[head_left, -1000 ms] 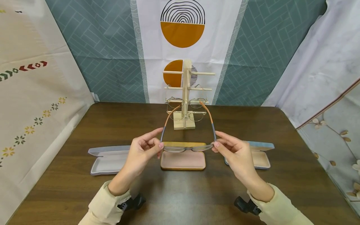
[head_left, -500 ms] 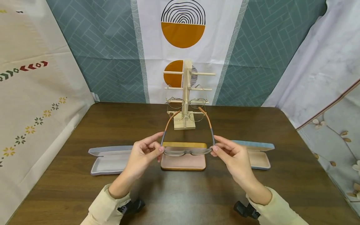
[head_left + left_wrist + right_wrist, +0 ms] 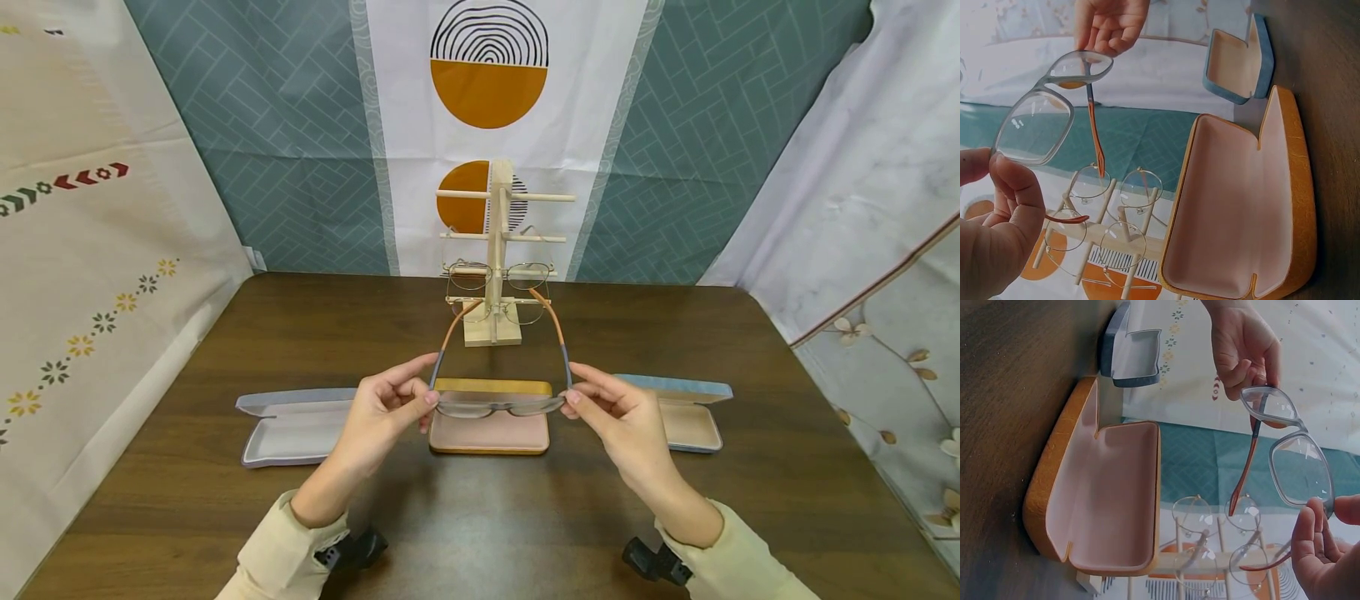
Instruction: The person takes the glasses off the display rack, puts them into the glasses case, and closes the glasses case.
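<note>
Presently, one pair of grey-framed glasses [image 3: 501, 407] is held in the air over the counter [image 3: 480, 525], supported from both ends. The left end of the front is pinched by the left hand [image 3: 378, 408], its grip clamped between thumb and forefinger at the corner of the frame. The right end is pinched likewise by the right hand [image 3: 626, 412], its grip clamped at the opposite corner. Both temples are unfolded and pointed away from the person, toward the wooden stand [image 3: 497, 242]; they are coloured blue-grey near the front and orange toward the tips. In the head view the lenses are seen overlapping the yellow case [image 3: 487, 433]; in both wrist views a gap is seen between glasses and case. The yellow case is opened, its lid raised at the far side and its inside lined in pink. To its left a pale grey case [image 3: 292, 440] is placed, also opened, partly covered from view by the left hand. To its right a blue case [image 3: 693, 425] with a beige lining is placed, opened, partly covered by the right hand. Two pairs of wire-rimmed glasses [image 3: 1141, 205] are carried on the crossbars of the stand, behind the yellow case.
</note>
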Tool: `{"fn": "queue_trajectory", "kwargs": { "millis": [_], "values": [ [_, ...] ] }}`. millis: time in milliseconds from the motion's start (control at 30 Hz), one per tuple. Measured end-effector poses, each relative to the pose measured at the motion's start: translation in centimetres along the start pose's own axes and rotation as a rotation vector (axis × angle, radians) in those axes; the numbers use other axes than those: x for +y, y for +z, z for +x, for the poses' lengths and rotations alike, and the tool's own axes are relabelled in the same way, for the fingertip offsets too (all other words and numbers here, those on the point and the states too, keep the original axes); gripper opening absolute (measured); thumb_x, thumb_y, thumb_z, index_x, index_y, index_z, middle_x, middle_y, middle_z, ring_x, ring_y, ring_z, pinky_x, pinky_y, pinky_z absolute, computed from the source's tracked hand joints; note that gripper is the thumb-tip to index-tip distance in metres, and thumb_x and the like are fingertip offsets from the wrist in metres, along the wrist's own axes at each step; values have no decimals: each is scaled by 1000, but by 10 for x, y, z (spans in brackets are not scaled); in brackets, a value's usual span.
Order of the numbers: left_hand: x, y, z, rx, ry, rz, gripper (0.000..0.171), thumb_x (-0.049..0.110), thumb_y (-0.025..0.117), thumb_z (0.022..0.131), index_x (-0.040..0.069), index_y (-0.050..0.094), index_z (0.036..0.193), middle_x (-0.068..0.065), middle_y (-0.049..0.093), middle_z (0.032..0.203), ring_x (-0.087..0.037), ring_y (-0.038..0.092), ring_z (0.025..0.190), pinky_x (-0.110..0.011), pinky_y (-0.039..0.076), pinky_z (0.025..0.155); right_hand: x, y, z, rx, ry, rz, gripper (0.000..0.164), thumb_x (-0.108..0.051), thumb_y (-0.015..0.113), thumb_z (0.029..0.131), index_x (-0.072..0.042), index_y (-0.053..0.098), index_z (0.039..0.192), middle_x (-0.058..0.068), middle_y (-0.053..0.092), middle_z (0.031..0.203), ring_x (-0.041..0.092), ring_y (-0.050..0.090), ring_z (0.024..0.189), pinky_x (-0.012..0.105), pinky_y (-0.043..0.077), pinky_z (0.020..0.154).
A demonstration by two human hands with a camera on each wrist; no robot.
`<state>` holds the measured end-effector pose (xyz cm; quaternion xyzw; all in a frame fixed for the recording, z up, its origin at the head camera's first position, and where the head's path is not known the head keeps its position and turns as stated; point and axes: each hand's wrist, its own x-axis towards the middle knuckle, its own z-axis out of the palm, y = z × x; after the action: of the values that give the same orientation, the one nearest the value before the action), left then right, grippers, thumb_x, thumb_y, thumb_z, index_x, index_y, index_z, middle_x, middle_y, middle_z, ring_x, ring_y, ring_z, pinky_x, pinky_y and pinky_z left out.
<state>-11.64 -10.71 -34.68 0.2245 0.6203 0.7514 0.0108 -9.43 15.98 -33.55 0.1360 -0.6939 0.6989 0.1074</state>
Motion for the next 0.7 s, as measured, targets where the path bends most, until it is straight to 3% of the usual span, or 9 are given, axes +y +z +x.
{"fn": "queue_trajectory", "kwargs": {
  "millis": [333,700],
  "values": [
    [-1,-1,0,-21,2,-13,44,-11,53,83,-22,38,123,5,56,66,-8,48,53,-19,42,50,0,0,-1,-9,-14,34,30,11,59,82,13,57,112,1,68,79,12,64,66,25,53,65],
    [-2,-3,0,-46,-7,-8,44,-11,54,84,-22,38,123,4,56,66,-9,48,53,-20,44,51,0,0,-1,-11,-10,44,30,11,59,82,15,56,111,1,68,79,12,64,66,26,53,65]
  ]
}}
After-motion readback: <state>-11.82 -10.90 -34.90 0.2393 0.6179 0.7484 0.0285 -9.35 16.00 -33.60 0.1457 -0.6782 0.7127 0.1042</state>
